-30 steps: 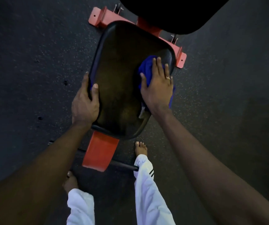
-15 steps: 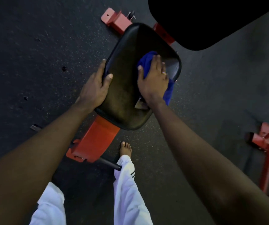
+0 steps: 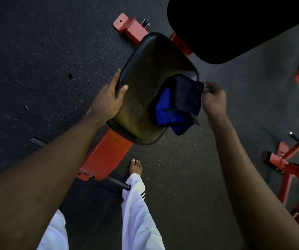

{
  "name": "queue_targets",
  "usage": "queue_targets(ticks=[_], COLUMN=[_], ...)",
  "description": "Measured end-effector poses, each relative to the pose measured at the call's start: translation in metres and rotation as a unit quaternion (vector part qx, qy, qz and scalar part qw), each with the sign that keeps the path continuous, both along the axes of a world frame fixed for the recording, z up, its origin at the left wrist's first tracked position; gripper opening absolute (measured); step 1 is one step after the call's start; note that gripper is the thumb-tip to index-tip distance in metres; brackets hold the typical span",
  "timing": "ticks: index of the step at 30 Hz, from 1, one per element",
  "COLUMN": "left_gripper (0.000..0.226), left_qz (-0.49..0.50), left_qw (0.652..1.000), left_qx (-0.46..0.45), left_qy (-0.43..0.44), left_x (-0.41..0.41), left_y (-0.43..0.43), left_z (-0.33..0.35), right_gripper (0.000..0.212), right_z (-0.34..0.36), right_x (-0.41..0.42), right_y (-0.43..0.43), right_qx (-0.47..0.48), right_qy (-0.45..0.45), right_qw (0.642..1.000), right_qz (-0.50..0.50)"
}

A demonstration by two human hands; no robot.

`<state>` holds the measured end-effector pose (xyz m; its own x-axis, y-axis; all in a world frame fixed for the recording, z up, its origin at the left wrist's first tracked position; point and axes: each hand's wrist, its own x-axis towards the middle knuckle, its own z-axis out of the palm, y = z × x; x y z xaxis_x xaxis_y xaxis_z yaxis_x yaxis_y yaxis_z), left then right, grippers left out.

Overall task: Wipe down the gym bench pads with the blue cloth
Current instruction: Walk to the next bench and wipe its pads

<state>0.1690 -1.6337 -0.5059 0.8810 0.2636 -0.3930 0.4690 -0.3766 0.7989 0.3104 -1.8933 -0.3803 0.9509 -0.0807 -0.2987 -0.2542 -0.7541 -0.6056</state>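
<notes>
The black seat pad (image 3: 145, 82) of the red-framed bench (image 3: 105, 157) fills the middle of the head view. My left hand (image 3: 107, 101) grips the pad's left edge, thumb on top. The blue cloth (image 3: 172, 109) hangs bunched over the pad's right side, partly dark in shadow, its lower fold past the edge. My right hand (image 3: 214, 100) is just right of the pad, off its surface, fingers curled and pinching the cloth's upper right corner. The larger black back pad (image 3: 226, 24) looms at the top right.
Dark speckled rubber floor (image 3: 36, 69) lies all around. More red gym equipment (image 3: 293, 170) stands at the right edge. My bare right foot (image 3: 135, 166) and white trouser legs are below the bench, beside a black bar (image 3: 118, 183) on the frame.
My right hand has lifted from pressing the cloth flat on the pad and moved right, pulling the cloth up by a corner. The left hand keeps its grip; the view shifted.
</notes>
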Motion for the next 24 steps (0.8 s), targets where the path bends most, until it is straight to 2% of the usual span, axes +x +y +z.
queue_targets(ticks=[2, 3, 4, 6, 7, 9, 11, 14, 16, 18, 20, 24], left_gripper=[0.066, 0.066, 0.067, 0.067, 0.067, 0.067, 0.066, 0.065, 0.065, 0.064, 0.063, 0.062], left_qz=[0.008, 0.009, 0.010, 0.011, 0.012, 0.013, 0.014, 0.008, 0.012, 0.018, 0.020, 0.020], left_qw=[1.000, 1.000, 1.000, 1.000, 1.000, 1.000, 0.999, 0.999, 0.999, 0.998, 0.999, 0.999], left_qx=[0.008, 0.010, 0.009, 0.005, 0.006, 0.015, 0.024, 0.028, 0.034, 0.042, 0.041, 0.026], left_qy=[-0.009, -0.014, -0.016, -0.013, -0.015, -0.021, -0.025, -0.035, -0.034, -0.031, -0.024, -0.022], left_x=[-0.001, -0.001, -0.001, -0.001, -0.001, -0.001, 0.000, 0.001, 0.000, 0.000, 0.002, 0.001], left_y=[-0.003, -0.003, -0.003, -0.003, -0.004, -0.004, -0.004, -0.004, -0.004, -0.005, -0.007, -0.003], left_z=[-0.001, -0.001, -0.002, -0.003, -0.003, -0.003, -0.004, -0.004, -0.004, -0.003, -0.001, -0.003], right_gripper=[0.031, 0.047, 0.065, 0.085, 0.085, 0.071, 0.056, 0.049, 0.053, 0.069, 0.079, 0.089], right_z=[0.000, -0.008, -0.021, -0.060, -0.076, -0.088, -0.088, -0.078, -0.070, -0.063, -0.051, -0.052], right_x=[-0.013, -0.023, -0.036, -0.057, -0.062, -0.054, -0.034, -0.010, -0.022, -0.042, -0.046, -0.026], right_y=[0.003, 0.012, 0.022, 0.033, 0.035, 0.038, 0.041, 0.049, 0.073, 0.090, 0.083, 0.041], right_qx=[0.024, 0.015, -0.045, -0.191, -0.233, -0.248, -0.260, -0.267, -0.257, -0.231, -0.206, -0.257], right_qy=[-0.005, 0.032, 0.063, 0.038, 0.000, -0.052, -0.077, -0.095, -0.104, -0.072, -0.053, -0.048], right_qw=[1.000, 0.999, 0.995, 0.969, 0.960, 0.960, 0.958, 0.954, 0.941, 0.927, 0.928, 0.911], right_qz=[0.002, 0.021, 0.067, 0.150, 0.157, 0.123, 0.089, 0.099, 0.196, 0.287, 0.307, 0.320])
